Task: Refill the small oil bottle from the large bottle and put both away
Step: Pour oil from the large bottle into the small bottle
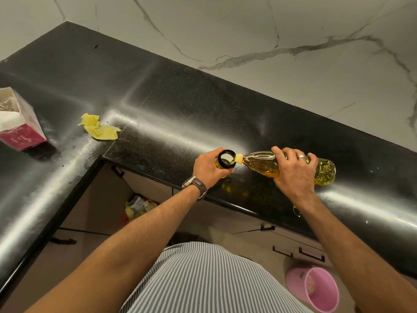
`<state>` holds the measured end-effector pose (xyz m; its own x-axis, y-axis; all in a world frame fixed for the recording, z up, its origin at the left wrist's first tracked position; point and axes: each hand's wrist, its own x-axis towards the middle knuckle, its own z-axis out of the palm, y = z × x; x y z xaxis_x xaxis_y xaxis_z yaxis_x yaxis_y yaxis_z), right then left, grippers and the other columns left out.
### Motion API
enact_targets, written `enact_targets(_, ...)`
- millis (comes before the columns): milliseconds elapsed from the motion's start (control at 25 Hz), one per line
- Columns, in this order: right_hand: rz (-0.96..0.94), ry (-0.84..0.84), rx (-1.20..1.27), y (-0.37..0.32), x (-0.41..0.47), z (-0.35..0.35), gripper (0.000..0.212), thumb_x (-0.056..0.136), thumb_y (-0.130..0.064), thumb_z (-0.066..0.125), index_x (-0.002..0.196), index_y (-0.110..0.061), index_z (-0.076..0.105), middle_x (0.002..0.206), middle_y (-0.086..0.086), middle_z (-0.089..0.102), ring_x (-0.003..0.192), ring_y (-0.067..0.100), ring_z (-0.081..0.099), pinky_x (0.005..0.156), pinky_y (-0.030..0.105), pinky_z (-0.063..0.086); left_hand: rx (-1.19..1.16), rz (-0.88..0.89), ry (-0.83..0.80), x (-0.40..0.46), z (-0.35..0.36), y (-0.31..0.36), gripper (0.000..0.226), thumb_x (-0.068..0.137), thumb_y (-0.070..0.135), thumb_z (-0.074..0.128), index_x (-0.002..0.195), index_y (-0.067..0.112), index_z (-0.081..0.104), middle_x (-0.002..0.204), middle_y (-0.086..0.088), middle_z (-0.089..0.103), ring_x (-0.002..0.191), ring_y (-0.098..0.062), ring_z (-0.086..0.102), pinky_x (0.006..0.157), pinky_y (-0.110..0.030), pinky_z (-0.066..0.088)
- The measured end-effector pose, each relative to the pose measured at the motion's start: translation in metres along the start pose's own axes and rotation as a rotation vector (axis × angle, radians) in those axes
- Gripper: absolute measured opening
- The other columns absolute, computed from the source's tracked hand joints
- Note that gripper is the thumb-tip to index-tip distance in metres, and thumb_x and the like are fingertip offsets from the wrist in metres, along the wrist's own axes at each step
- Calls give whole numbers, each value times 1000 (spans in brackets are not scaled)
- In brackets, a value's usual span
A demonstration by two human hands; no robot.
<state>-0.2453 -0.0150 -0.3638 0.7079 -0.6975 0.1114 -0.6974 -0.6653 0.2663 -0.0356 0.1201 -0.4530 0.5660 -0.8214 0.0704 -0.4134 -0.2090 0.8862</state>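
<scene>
The small oil bottle [226, 159] stands upright on the black counter [158, 105], its dark round mouth open towards me. My left hand [208, 169] grips it round the body. The large clear bottle [266, 163] of yellow oil lies tipped almost level, its yellow-ringed neck touching the small bottle's rim. My right hand [293, 171] grips the large bottle from above at its middle. The large bottle's base points right. Most of the small bottle's body is hidden behind my left hand.
A crumpled yellow paper [99, 128] lies on the counter near the inner corner. An open pink-and-white box [19, 123] stands at the far left. Below are cabinet drawers [300, 249], a pink bin [316, 290] on the floor and a bag of rubbish [138, 206].
</scene>
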Motion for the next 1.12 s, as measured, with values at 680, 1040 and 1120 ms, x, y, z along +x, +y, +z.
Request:
enact_targets(680,-2,3,3,0,1,-1,89,70,-27,95,147,-22,50,134,15,65,124,40,62,105,65,43,-8,-4,1,0,0,1,61,74,32,94,128,19,69,117,1,77,112,-16,69,99,-39,58)
enact_targets(1040,-4,4,10,0,1,-1,89,71,-28,95,147,-22,50,134,15,65,125,40,62,105,66,42,-9,0,5,0,0,0,60,73,32,94,127,21,70,116,2,77,112,-15,69,98,-41,59)
enact_targets(1120,-2,3,9,0,1,-1,89,70,-27,95,147,-23,50,134,15,65,125,40,62,105,66,42,-7,-1,2,0,1,-1,59,72,34,94,125,24,70,114,5,77,110,-13,69,97,-40,59)
